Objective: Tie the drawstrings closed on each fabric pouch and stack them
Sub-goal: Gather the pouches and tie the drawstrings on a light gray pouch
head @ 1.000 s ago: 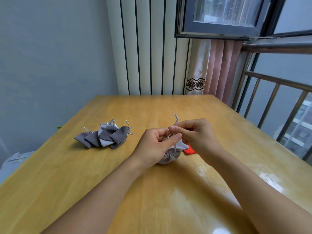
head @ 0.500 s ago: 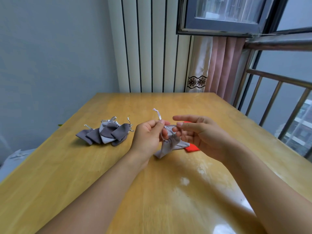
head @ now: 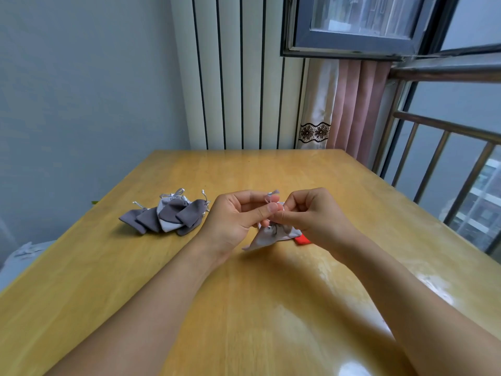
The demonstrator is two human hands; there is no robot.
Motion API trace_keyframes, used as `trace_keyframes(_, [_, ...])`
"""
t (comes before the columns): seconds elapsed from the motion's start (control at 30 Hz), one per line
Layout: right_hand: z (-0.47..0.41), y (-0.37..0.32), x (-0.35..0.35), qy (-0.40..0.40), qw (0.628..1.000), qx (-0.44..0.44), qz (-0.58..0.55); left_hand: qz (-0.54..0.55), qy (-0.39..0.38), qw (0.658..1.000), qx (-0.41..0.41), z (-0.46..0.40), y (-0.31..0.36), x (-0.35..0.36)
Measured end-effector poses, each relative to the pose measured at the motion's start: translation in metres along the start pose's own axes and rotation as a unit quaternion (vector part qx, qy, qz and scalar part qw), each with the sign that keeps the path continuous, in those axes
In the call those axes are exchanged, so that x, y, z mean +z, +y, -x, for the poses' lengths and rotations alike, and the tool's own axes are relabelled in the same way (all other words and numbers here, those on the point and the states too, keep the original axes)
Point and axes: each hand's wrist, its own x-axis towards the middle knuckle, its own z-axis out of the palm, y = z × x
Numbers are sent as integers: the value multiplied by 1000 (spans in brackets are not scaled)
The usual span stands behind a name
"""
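A light grey fabric pouch hangs just above the wooden table between my hands. My left hand pinches its silver drawstring, whose end sticks up above my fingers. My right hand pinches the string at the pouch's gathered neck, fingertips meeting those of the left hand. To the left lies a pile of several grey pouches, dark and light, with silver strings showing.
A red object lies on the table, partly hidden behind the held pouch and my right hand. A radiator and curtain stand beyond the far edge. A metal railing runs along the right side.
My hands have come back together over the pouch's neck. The right hand, spread half a second ago, now pinches the string. The string end now stands above my left fingers.
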Motion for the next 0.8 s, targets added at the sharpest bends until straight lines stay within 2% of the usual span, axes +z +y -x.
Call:
trace_keyframes(0.1, [-1,1,0,-16,1000,16,-12,-60,44,995,70,-2,0,4])
trace_keyframes(0.17, [-2,2,-2,-71,992,66,-82,-93,55,989,98,-1,-2,6])
trace_keyframes(0.27, [-4,0,-3,-145,951,144,-231,-124,53,983,127,1,-3,7])
trace_keyframes(0.37, [-5,0,-2,-154,900,204,-352,-154,71,974,149,2,0,6])
trace_keyframes(0.47, [-5,4,3,-123,905,209,-349,-204,40,957,203,4,2,4])
trace_keyframes(0.6, [-4,4,1,-91,905,203,-362,-289,20,912,292,1,-2,5])
trace_keyframes(0.8, [-4,7,1,-126,910,157,-364,-308,-6,898,314,2,-2,6])
